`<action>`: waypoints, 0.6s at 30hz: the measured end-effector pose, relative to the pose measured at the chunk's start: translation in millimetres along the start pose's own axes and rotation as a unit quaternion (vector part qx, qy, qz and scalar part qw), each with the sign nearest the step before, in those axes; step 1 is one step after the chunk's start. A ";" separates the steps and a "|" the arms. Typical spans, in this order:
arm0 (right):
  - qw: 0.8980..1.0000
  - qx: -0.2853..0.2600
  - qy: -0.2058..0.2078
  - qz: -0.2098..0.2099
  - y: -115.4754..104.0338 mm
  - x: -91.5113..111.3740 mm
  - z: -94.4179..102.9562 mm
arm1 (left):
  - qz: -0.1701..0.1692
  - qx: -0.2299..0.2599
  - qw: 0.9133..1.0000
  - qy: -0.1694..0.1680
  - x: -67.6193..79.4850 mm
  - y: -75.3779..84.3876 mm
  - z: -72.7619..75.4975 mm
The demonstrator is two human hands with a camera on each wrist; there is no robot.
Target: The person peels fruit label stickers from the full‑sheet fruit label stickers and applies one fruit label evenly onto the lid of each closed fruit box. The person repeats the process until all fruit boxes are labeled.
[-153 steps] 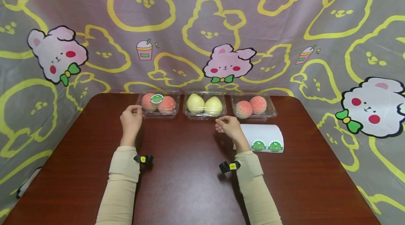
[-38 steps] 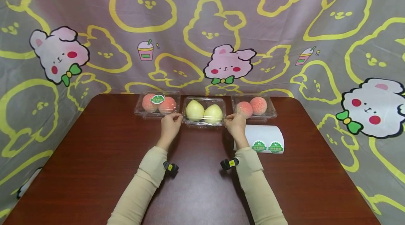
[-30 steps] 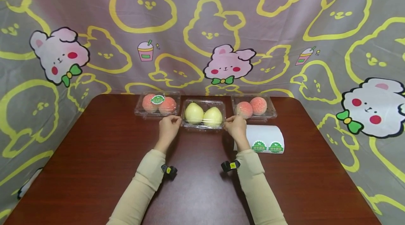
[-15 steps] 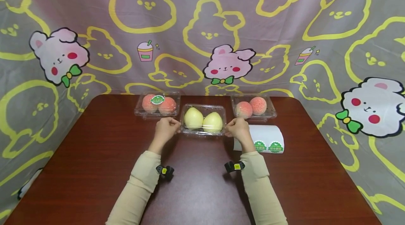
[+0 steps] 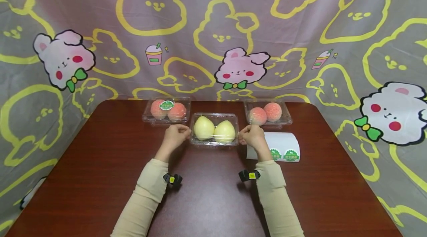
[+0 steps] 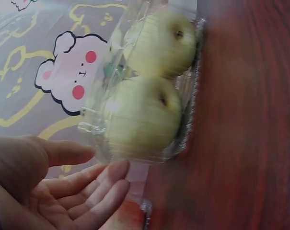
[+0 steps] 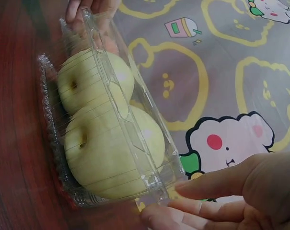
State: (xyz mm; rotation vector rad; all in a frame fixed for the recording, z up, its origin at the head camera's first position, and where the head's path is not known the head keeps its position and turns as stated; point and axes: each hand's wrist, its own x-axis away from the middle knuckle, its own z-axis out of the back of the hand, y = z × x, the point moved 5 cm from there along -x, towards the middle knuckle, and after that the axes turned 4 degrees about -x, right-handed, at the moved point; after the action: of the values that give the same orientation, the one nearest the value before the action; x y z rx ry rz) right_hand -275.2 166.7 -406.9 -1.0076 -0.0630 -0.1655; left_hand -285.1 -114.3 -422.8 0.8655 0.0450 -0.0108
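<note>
A clear plastic clamshell box [image 5: 214, 115] with two pale yellow pears [image 5: 204, 128] stands mid-table, in front of the row line of two other boxes. My left hand [image 5: 175, 136] is at its left end, thumb and fingertips right at the rim. At the right end, my right hand [image 5: 253, 137] pinches the box edge between thumb and fingers. The right wrist view shows the pears [image 7: 111, 148] through the ribbed lid, with the thumb [image 7: 207, 186] at the corner. In the left wrist view the fingers [image 6: 104, 194] reach to the box's near end.
Back left stands a clear box with two peaches [image 5: 176, 112] and a green round sticker [image 5: 166, 105] on its lid. Another box of two peaches [image 5: 272, 112], with no sticker showing, stands back right. A curved white label sheet [image 5: 281, 140] with green stickers lies behind my right hand.
The left hand has come from the left peach box to the pear box. Since then the pear box has been drawn toward me, out of the row, both hands at its ends.
</note>
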 end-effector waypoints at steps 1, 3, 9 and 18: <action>1.000 0.001 0.005 0.003 -0.3 -0.3 -0.3 | -0.002 0.003 1.000 0.007 -0.6 -0.4 -0.7; 1.000 -0.004 0.012 0.008 -1.1 -1.1 -1.4 | -0.012 0.004 1.000 0.021 -2.2 -1.3 -2.4; 0.999 -0.035 0.013 0.006 -1.4 -3.5 -5.4 | -0.033 -0.003 0.998 0.055 -4.3 -0.7 -5.1; 1.000 -0.023 0.010 -0.003 1.3 -2.5 -3.9 | -0.030 0.001 0.999 0.045 -1.9 1.6 -4.8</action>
State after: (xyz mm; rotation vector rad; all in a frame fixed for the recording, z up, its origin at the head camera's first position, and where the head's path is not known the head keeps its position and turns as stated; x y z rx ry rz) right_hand -277.6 164.3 -410.4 -1.0519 -0.0442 -0.1834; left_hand -287.1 -109.6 -424.6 0.8656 0.1562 -0.0282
